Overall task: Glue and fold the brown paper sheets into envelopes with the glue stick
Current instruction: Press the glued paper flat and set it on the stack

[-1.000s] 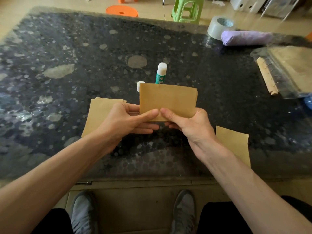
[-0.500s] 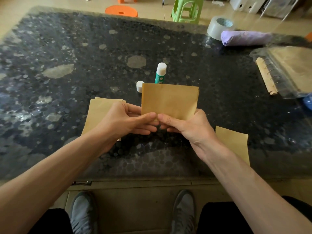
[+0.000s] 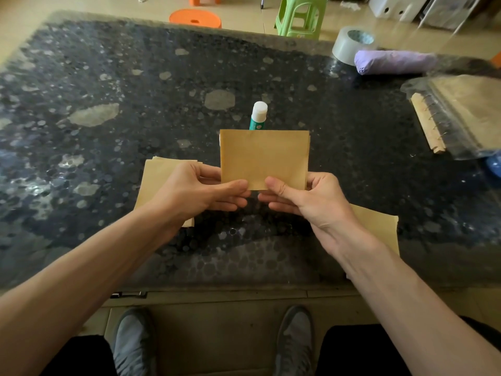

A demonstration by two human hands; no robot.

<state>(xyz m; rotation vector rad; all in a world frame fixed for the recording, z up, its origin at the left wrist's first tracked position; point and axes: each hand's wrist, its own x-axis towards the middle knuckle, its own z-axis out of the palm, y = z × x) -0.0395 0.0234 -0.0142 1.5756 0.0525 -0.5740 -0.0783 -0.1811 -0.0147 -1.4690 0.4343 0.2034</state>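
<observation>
Above table [image 3: 81, 185]: both hands pinch folded sheet [image 3: 264, 156] bottom edge.

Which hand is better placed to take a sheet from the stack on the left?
Left, probably. Both hands pinch the folded paper, but the left hand is directly above the paper stack; the right hand would have to cross over.

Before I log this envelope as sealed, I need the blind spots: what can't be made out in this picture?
Head view only.
folded sheet: glued seam not visible on the face shown.
glue stick: base hidden behind that sheet.
paper stack: count hidden under left hand.
loose sheet: partly covered by the right forearm.
</observation>
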